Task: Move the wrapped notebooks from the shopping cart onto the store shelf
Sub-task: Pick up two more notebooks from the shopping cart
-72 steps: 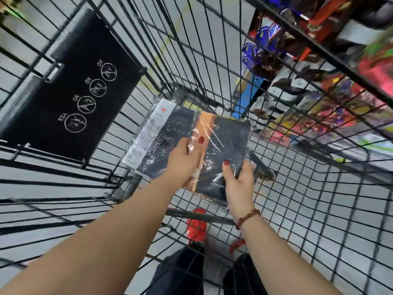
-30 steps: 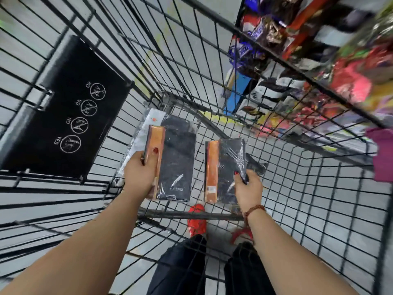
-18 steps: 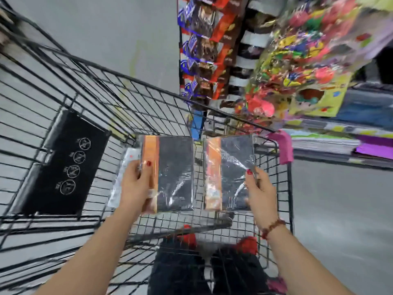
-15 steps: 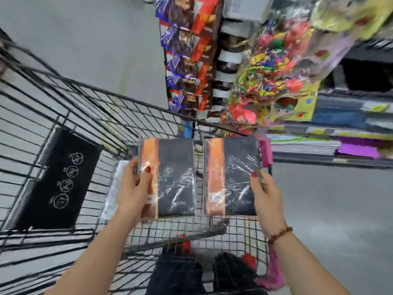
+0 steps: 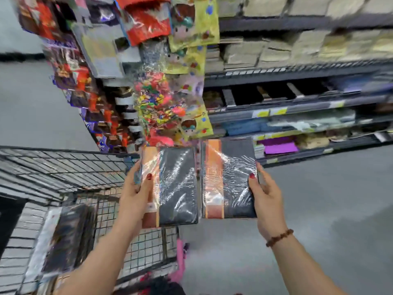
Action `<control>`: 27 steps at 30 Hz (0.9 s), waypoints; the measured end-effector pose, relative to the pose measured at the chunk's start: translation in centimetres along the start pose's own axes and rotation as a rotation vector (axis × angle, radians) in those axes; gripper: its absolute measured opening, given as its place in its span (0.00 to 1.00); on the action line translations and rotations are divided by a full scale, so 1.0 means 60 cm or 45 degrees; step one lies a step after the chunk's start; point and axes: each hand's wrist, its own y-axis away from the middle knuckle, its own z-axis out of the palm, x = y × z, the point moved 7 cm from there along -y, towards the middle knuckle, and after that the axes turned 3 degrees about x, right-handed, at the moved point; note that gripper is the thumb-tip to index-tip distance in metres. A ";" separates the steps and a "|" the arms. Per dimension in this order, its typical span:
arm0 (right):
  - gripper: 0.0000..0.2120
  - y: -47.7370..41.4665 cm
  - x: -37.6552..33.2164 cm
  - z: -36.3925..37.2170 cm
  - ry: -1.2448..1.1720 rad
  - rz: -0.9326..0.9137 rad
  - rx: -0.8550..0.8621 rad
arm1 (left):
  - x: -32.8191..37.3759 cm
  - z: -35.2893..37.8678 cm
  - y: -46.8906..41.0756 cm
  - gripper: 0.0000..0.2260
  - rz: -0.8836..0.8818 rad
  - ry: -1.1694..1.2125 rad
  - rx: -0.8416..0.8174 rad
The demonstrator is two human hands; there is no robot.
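Observation:
My left hand (image 5: 135,192) grips a wrapped notebook (image 5: 176,186), black with an orange spine band, by its left edge. My right hand (image 5: 264,196) grips a second wrapped notebook (image 5: 230,179) of the same kind by its right edge. Both are held side by side in the air, above the cart's right rim and the floor, in front of the store shelf (image 5: 297,107). More wrapped notebooks (image 5: 66,237) lie in the black wire shopping cart (image 5: 63,167) at lower left.
The shelf rows at right hold stacks of paper goods, blue and purple sheets (image 5: 278,145) on the low tiers. Hanging packets of sweets and toys (image 5: 161,103) fill the shelf's end, just above the held notebooks. Grey floor (image 5: 319,209) lies at right.
Both hands lifted one notebook each out of the cart and carried them up and right. My view swung from the cart's bottom to the shelf.

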 end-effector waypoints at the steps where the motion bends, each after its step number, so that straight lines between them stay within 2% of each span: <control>1: 0.19 -0.009 -0.010 -0.035 -0.007 -0.006 0.005 | 0.002 0.034 0.017 0.21 0.009 -0.008 -0.015; 7: 0.18 -0.059 -0.062 -0.231 -0.031 -0.033 0.064 | -0.002 0.213 0.092 0.20 0.009 -0.009 -0.075; 13: 0.18 -0.100 -0.088 -0.368 -0.105 -0.049 0.239 | 0.010 0.351 0.117 0.20 0.036 0.007 -0.160; 21: 0.16 -0.218 -0.092 -0.434 -0.138 -0.034 0.358 | 0.013 0.479 0.055 0.20 -0.005 0.014 -0.144; 27: 0.17 -0.373 -0.091 -0.425 -0.080 0.017 0.318 | -0.001 0.584 -0.045 0.20 -0.125 0.104 -0.158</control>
